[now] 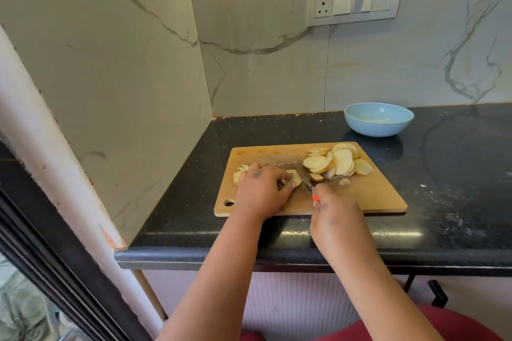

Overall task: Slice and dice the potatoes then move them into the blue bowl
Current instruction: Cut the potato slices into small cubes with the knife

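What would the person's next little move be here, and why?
Probably press the knife down for another slice. The left hand holds a potato piece on the cutting board, the right hand grips the knife with its blade beside that piece, slices are piled to the right, and the blue bowl looks nearly empty.

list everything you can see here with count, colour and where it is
board: one, wooden, on the counter near its front edge
slices: a pile, pale yellow, far right part of the board
potato: one part-cut piece, pale, left part of the board under the left hand
knife: one, orange handle, blade just right of the potato
bowl: one, blue, on the counter beyond the board
counter: one, black
socket panel: one, white, on the wall
left hand: holds the potato
right hand: grips the knife
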`<action>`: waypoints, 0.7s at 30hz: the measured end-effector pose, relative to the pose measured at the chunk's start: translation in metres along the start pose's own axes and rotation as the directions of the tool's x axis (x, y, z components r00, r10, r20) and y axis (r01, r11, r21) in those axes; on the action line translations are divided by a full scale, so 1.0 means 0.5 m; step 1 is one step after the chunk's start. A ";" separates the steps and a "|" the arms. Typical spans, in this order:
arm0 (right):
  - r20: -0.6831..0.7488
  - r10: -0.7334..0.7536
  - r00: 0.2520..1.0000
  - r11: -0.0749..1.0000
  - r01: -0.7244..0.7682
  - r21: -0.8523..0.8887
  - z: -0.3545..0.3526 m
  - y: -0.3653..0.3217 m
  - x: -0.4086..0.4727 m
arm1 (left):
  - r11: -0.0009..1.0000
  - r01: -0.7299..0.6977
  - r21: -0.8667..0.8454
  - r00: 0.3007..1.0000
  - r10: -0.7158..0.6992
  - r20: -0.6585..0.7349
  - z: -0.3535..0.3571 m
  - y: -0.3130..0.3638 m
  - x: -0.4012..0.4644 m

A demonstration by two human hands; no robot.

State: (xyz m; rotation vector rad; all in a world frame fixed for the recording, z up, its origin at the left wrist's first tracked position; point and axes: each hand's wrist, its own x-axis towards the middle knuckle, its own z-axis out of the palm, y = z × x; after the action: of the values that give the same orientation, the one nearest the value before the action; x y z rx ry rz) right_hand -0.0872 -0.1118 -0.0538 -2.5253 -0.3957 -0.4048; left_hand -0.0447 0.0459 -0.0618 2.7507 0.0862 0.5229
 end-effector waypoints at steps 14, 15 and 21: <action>-0.148 -0.060 0.987 0.998 0.064 0.024 0.017 -0.003 -0.028 | 0.999 0.036 -0.008 0.999 -0.036 0.025 -0.011 0.014 -0.009; -0.141 -0.065 0.988 0.998 0.068 0.012 0.016 0.000 -0.028 | 0.999 0.035 -0.006 0.999 -0.035 0.029 -0.011 0.015 -0.009; 0.003 -0.022 1.000 0.995 0.022 -0.099 0.005 -0.032 -0.019 | 0.999 0.041 -0.008 0.999 -0.040 0.035 -0.011 0.012 -0.008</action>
State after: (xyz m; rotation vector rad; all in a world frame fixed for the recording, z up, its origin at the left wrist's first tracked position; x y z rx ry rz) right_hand -0.1012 -0.0995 -0.0516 -2.6195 -0.4138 -0.4401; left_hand -0.0505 0.0415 -0.0565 2.7426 0.1306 0.4633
